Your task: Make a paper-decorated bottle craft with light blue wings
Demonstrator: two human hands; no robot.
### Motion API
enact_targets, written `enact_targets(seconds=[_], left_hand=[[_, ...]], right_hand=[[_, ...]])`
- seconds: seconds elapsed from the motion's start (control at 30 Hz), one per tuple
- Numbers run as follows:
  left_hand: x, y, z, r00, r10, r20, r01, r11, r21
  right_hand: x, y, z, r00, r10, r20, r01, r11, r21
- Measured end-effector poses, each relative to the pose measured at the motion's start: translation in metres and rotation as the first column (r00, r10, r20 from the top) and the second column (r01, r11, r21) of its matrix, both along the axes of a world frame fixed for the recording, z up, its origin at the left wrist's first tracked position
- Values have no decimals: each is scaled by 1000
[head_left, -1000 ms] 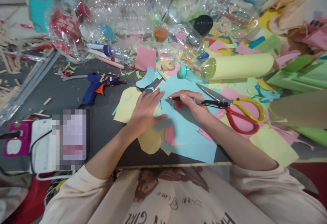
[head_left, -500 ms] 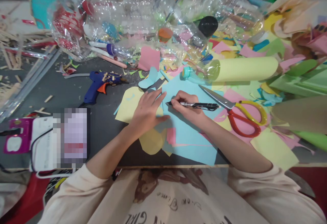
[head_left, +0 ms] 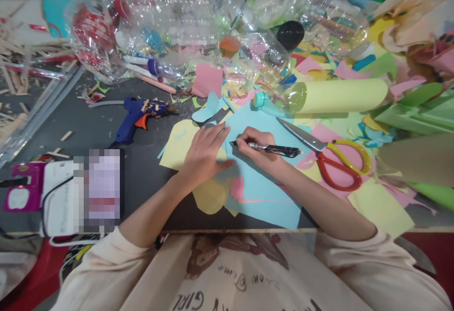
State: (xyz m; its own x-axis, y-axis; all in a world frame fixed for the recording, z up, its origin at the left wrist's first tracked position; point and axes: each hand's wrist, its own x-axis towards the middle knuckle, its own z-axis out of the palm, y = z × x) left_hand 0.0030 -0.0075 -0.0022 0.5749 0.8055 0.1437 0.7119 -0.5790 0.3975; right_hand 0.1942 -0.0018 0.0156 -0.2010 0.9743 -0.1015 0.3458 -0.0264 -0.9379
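Observation:
My right hand [head_left: 260,147] is closed on a black and silver pen [head_left: 280,150], whose tip meets the light blue paper [head_left: 269,188]. Flat beside it lies my left hand [head_left: 205,152], fingers spread, resting across the left part of that sheet and a pale yellow paper [head_left: 177,147]. A rounded, darker yellow cutout [head_left: 212,196] shows below the left palm. Pink strips [head_left: 238,189] lie on the blue paper. To the right of my right hand are scissors [head_left: 324,152] with one yellow and one red handle.
A blue glue gun [head_left: 129,121] lies at left, near a phone [head_left: 104,190]. Behind the hands is a bottle wrapped in yellow paper [head_left: 344,95]. Clear plastic bottles [head_left: 177,22] pile up at the back. Paper scraps [head_left: 383,207] cover the right side.
The rear end of the pen has swung slightly toward me and left, while its tip stays at about the same place. My left hand keeps still.

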Motion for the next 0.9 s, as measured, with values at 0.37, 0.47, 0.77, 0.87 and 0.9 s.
enact_targets(seconds=[0.37,0.47,0.77,0.87,0.9], left_hand=[[1,0,1,1000,11,5,-11,1000,-25],[2,0,2,1000,18,-6,-19,999,-37],[1,0,2,1000,5,-19,-5,1000,8],[0,1,2,1000,3,-19,-3,1000,-17],[0,1,3,1000,3,-23,-3,1000,-29]], right_hand=[[1,4,2,998,32,-54,-36,996,-76],[1,5,2,998,25,-56,-29,997,-71],[2,9,5,995,53,-85,-62,993,-100],[3,10,6,989,89,-115,-101,989,-105],[3,10,6,988,89,-126,-103,988,-113]])
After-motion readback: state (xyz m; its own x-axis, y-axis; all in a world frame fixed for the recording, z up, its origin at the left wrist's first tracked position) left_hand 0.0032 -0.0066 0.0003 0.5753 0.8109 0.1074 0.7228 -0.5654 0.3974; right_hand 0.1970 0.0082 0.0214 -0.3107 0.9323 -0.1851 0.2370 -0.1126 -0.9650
